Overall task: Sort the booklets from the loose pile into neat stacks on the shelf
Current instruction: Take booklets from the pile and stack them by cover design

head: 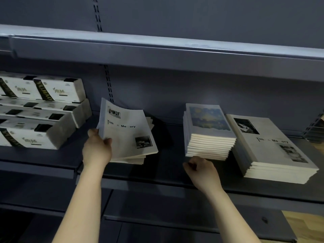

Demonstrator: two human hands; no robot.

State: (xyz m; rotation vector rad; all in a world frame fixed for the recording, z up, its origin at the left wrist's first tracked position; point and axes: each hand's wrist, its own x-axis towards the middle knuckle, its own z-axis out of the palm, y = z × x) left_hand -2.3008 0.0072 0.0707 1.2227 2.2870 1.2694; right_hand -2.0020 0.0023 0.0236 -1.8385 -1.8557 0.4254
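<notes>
A loose pile of booklets (133,155) lies left of centre on the grey shelf (168,165). My left hand (97,148) grips the left edge of the top booklet (126,132), a white one titled "Time & Memory", and its left side is lifted and curved. My right hand (201,170) hovers with loosely curled fingers, holding nothing, just in front of a neat stack with a blue painted cover (208,132). To the right of it stands a second neat stack of "Time & Memory" booklets (273,151).
Stacked white boxes with black and gold bands (40,109) fill the shelf's left end. An upper shelf (157,50) overhangs the work area. More stacked items (315,134) sit at the far right. A lower shelf (175,216) lies beneath my arms.
</notes>
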